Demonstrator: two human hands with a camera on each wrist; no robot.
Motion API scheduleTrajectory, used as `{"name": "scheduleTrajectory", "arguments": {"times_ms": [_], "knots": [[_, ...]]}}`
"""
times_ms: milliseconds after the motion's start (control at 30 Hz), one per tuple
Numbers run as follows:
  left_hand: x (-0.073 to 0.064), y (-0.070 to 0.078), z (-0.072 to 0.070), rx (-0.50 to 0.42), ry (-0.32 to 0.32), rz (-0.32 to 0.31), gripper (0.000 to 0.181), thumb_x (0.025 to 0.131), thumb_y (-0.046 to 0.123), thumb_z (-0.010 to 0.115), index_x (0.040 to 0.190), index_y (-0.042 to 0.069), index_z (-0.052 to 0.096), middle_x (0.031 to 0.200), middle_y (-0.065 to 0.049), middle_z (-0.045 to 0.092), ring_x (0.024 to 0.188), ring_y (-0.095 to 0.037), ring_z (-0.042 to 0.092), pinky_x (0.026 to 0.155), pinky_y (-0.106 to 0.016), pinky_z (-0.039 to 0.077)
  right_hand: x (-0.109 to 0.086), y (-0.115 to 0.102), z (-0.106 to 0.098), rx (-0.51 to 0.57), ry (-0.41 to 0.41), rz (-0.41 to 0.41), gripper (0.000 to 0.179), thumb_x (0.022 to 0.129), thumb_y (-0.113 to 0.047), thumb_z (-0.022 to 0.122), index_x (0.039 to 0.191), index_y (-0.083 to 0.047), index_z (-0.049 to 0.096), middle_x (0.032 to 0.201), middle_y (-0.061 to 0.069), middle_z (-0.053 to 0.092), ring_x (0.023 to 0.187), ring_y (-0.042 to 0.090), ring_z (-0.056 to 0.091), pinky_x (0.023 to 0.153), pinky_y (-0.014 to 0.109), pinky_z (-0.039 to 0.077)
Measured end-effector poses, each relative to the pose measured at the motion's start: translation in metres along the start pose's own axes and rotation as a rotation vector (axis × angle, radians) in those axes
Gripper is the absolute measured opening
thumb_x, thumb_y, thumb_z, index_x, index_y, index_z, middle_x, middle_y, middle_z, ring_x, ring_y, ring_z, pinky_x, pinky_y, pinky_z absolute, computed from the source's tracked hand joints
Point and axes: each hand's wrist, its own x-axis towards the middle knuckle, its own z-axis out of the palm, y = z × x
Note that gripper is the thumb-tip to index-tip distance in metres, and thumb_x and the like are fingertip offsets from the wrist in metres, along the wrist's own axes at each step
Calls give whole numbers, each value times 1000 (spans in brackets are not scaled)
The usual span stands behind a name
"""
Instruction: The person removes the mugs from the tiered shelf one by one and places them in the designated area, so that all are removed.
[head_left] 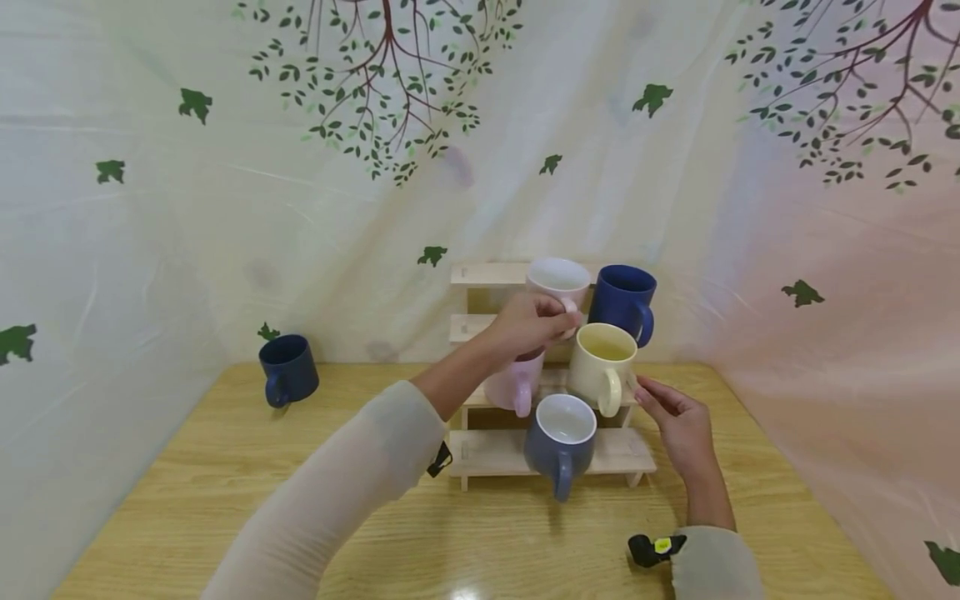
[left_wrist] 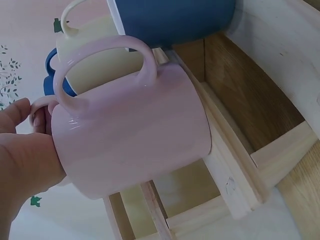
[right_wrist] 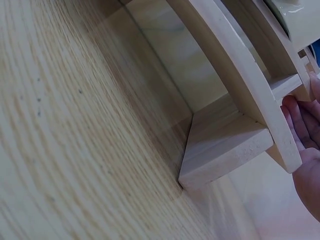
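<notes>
My left hand (head_left: pixel 525 327) pinches the handle of a pale pink mug (head_left: pixel 557 273) at the upper part of a wooden step rack (head_left: pixel 480 454). In the left wrist view, the fingers of that hand (left_wrist: pixel 25 155) hold the handle beside a nearer pink mug (left_wrist: pixel 130 135), which sits on a lower step. At the rack's right side, my right hand (head_left: pixel 681 421) grips the end of a shelf, just beside a cream mug (head_left: pixel 600 367). The right wrist view shows this hand (right_wrist: pixel 306 132) with fingers and thumb at the shelf end.
A dark blue mug (head_left: pixel 624 296) stands on the rack's upper right. On the lowest step is a grey-blue mug (head_left: pixel 561 442) with a white inside. Another navy mug (head_left: pixel 291 371) sits far left on the wooden table (head_left: pixel 337 467), near the leaf-printed cloth backdrop (head_left: pixel 375 225).
</notes>
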Motion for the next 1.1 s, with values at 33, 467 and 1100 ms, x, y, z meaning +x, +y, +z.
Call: {"name": "scheduleTrajectory", "arguments": {"times_ms": [33,467,1100], "knots": [[0,1,0,-1,2,2,20,95,27,76,91,8,74,83,-2,66,73,-15,57,61,-23,49,0,0,0,0,2,0,53,96,-36,73,137,-3,64,112,-18,70,100,-2,64,85,10,52],[0,4,4,-208,26,-52,19,100,18,69,96,0,70,102,-10,67,99,-33,74,92,-36,59,1,2,0,21,12,-6,52,96,-34,73,136,-1,64,110,-18,71,100,-3,65,85,10,52],[-6,1,9,-203,183,55,22,100,18,69,94,-3,73,91,-9,68,81,-22,71,79,-37,63,1,3,2,20,13,-9,53,96,-34,74,136,-2,64,112,-17,71,101,-2,64,86,10,52]]}}
